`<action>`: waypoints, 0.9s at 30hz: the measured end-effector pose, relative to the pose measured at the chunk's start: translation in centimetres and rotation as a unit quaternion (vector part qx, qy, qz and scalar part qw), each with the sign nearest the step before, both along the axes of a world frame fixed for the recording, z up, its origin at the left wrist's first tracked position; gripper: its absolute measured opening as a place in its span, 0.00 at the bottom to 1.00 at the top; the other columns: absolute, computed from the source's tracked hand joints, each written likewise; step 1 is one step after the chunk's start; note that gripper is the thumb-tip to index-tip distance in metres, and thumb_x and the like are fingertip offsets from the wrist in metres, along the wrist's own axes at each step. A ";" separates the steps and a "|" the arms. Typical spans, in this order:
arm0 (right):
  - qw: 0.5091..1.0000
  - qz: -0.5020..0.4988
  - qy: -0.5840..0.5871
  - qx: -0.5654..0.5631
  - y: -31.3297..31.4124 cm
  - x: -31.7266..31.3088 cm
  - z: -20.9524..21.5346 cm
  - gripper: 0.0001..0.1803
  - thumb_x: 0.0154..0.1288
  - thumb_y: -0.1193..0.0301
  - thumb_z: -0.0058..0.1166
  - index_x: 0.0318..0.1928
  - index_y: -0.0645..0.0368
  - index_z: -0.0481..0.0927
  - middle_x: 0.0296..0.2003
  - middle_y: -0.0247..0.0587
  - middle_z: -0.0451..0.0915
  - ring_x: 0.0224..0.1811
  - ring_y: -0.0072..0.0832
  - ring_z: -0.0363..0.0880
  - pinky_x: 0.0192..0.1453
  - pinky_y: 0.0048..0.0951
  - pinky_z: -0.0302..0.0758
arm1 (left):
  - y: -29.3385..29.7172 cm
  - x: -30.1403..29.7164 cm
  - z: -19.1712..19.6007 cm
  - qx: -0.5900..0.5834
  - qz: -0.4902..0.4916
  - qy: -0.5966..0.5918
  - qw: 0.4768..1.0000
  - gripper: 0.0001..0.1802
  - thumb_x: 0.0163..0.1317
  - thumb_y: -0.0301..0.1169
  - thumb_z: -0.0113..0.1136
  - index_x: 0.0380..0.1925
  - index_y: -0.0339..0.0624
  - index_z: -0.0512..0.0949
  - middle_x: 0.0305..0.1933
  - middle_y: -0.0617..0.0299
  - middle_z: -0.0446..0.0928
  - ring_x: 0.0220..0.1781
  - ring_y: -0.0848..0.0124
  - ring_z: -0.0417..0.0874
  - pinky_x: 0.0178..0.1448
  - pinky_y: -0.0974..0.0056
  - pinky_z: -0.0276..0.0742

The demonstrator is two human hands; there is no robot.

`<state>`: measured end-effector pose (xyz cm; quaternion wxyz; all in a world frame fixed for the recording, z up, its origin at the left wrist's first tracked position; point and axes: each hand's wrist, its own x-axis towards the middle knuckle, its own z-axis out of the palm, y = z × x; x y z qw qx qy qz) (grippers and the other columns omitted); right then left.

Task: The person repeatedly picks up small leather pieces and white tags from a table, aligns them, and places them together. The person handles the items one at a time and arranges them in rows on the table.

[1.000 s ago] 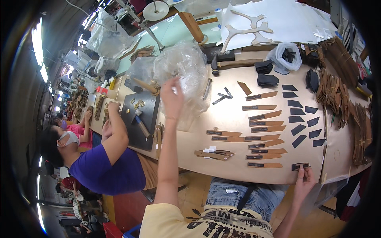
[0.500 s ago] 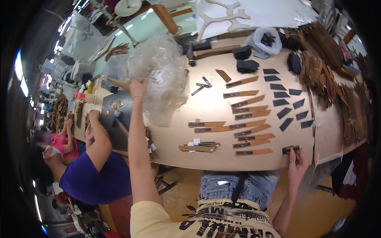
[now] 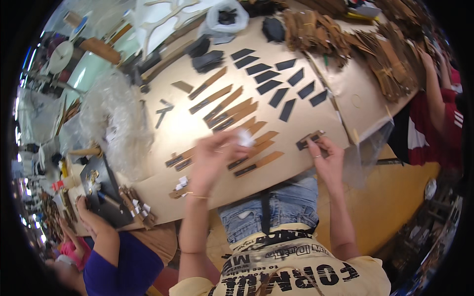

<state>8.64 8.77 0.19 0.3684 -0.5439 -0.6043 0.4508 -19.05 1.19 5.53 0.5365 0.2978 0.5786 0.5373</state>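
Observation:
My left hand (image 3: 215, 150), blurred by motion, is over the middle of the table with a small crumpled white piece (image 3: 244, 138) at its fingertips; I cannot tell whether it is paper or cloth. Beneath and beyond it lie several brown leather strips (image 3: 259, 163) with dark end pieces, set out in a slanting column. At the table's near right edge, my right hand (image 3: 327, 155) pinches a short strip of black and brown leather (image 3: 308, 141) between thumb and fingers. Black slanted-end leather pieces (image 3: 269, 87) lie in rows farther back.
Brown strips are bundled (image 3: 316, 34) at the back right. A clear plastic bag (image 3: 116, 123) and a black board (image 3: 101, 190) lie left, where a co-worker in purple (image 3: 121, 256) sits. A white bag (image 3: 227, 19) and a hammer (image 3: 165, 64) lie at the back. Another person in red (image 3: 434, 123) stands right.
My left hand has come from the plastic bag at the left to mid-table, now with the white piece. My right hand keeps its short strip. The view has turned to the right.

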 end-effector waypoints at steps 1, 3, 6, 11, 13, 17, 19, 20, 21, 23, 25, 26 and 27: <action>1.000 0.001 0.005 0.002 0.0 -0.1 0.0 0.10 0.65 0.74 0.63 0.41 0.69 0.84 0.33 0.41 0.87 0.36 0.22 0.84 0.43 0.24 0.78 | 1.2 3.2 -0.6 -0.001 -0.047 -0.052 0.998 0.15 0.69 0.25 0.58 0.53 0.27 0.79 0.44 0.49 0.84 0.42 0.69 0.88 0.46 0.70 0.87; 1.000 0.006 -0.001 0.007 0.1 0.1 0.1 0.11 0.64 0.72 0.64 0.41 0.69 0.84 0.33 0.43 0.87 0.36 0.25 0.86 0.42 0.25 0.79 | 3.1 7.6 -1.4 -0.034 -0.079 -0.074 0.994 0.15 0.69 0.25 0.58 0.51 0.24 0.79 0.43 0.48 0.84 0.39 0.69 0.88 0.43 0.70 0.87; 1.000 0.004 -0.020 0.018 0.2 0.0 0.1 0.12 0.64 0.71 0.65 0.40 0.69 0.84 0.33 0.47 0.87 0.36 0.29 0.87 0.41 0.27 0.79 | 4.7 10.1 -2.3 -0.089 -0.073 -0.022 0.993 0.14 0.69 0.25 0.58 0.49 0.23 0.80 0.39 0.49 0.85 0.35 0.69 0.89 0.38 0.71 0.87; 0.999 -0.014 -0.015 0.042 0.1 -0.1 -0.5 0.11 0.63 0.71 0.65 0.38 0.69 0.83 0.32 0.47 0.86 0.35 0.33 0.87 0.40 0.29 0.80 | 4.3 12.4 -3.5 -0.087 -0.024 0.062 0.994 0.13 0.68 0.26 0.60 0.44 0.24 0.83 0.32 0.52 0.85 0.29 0.73 0.88 0.32 0.73 0.84; 0.999 -0.009 -0.016 0.050 0.1 0.0 -0.6 0.11 0.62 0.71 0.65 0.38 0.68 0.83 0.31 0.47 0.85 0.35 0.33 0.87 0.40 0.30 0.80 | 4.1 13.0 -3.8 -0.092 -0.015 0.089 0.992 0.13 0.67 0.26 0.61 0.43 0.24 0.83 0.30 0.53 0.85 0.27 0.74 0.87 0.29 0.73 0.83; 0.998 -0.004 -0.020 0.059 0.2 0.0 -0.8 0.10 0.62 0.72 0.65 0.37 0.68 0.83 0.31 0.47 0.85 0.34 0.34 0.87 0.39 0.31 0.79 | 4.0 13.7 -3.9 -0.065 0.020 0.147 0.987 0.12 0.64 0.26 0.61 0.39 0.23 0.84 0.20 0.55 0.83 0.20 0.77 0.83 0.27 0.72 0.76; 0.998 -0.009 -0.009 0.058 0.2 -0.1 -0.8 0.10 0.61 0.72 0.65 0.37 0.68 0.83 0.32 0.47 0.85 0.34 0.35 0.86 0.39 0.31 0.79 | 3.9 14.0 -3.9 -0.067 0.015 0.198 0.978 0.12 0.63 0.26 0.62 0.38 0.24 0.84 0.19 0.55 0.82 0.19 0.78 0.81 0.26 0.71 0.74; 0.998 -0.009 -0.006 0.058 0.2 -0.1 -0.8 0.10 0.61 0.72 0.65 0.37 0.68 0.83 0.32 0.48 0.85 0.33 0.35 0.86 0.39 0.31 0.79 | 3.9 14.1 -4.0 -0.058 0.029 0.201 0.977 0.12 0.63 0.27 0.62 0.38 0.25 0.85 0.18 0.54 0.81 0.18 0.78 0.80 0.25 0.71 0.73; 0.998 -0.007 -0.016 0.056 0.1 -0.1 -0.7 0.09 0.61 0.74 0.65 0.39 0.68 0.83 0.33 0.46 0.85 0.35 0.31 0.86 0.41 0.29 0.79 | 3.8 14.3 -4.2 -0.052 0.043 0.195 0.978 0.12 0.63 0.27 0.63 0.37 0.25 0.85 0.17 0.54 0.81 0.18 0.79 0.80 0.25 0.71 0.73; 0.998 -0.001 -0.044 0.047 -0.1 0.1 -0.7 0.09 0.62 0.77 0.64 0.42 0.67 0.85 0.35 0.42 0.87 0.39 0.24 0.85 0.46 0.26 0.79 | 3.6 14.7 -4.7 -0.047 0.061 0.178 0.981 0.12 0.63 0.27 0.63 0.37 0.25 0.85 0.17 0.56 0.80 0.17 0.80 0.78 0.24 0.72 0.72; 0.993 0.022 -0.050 0.106 -0.3 0.4 -0.6 0.09 0.61 0.78 0.64 0.42 0.66 0.85 0.37 0.43 0.87 0.42 0.29 0.85 0.49 0.28 0.79 | 3.5 15.1 -5.2 -0.045 0.074 0.157 0.984 0.11 0.64 0.27 0.64 0.37 0.25 0.85 0.19 0.62 0.81 0.17 0.83 0.78 0.23 0.75 0.71; 0.989 0.033 -0.054 0.133 -0.3 0.5 -0.7 0.09 0.60 0.78 0.64 0.42 0.65 0.86 0.38 0.44 0.87 0.44 0.31 0.85 0.50 0.30 0.79 | 3.4 15.2 -5.3 -0.026 0.081 0.185 0.979 0.11 0.64 0.27 0.64 0.38 0.25 0.85 0.19 0.62 0.81 0.17 0.83 0.77 0.22 0.75 0.70; 0.984 0.050 -0.062 0.158 -0.3 0.6 -0.7 0.10 0.59 0.79 0.64 0.42 0.64 0.86 0.39 0.44 0.86 0.46 0.34 0.85 0.52 0.31 0.79 | 3.4 15.3 -5.5 -0.007 0.086 0.213 0.973 0.11 0.64 0.27 0.64 0.38 0.26 0.85 0.19 0.61 0.80 0.18 0.83 0.77 0.22 0.74 0.70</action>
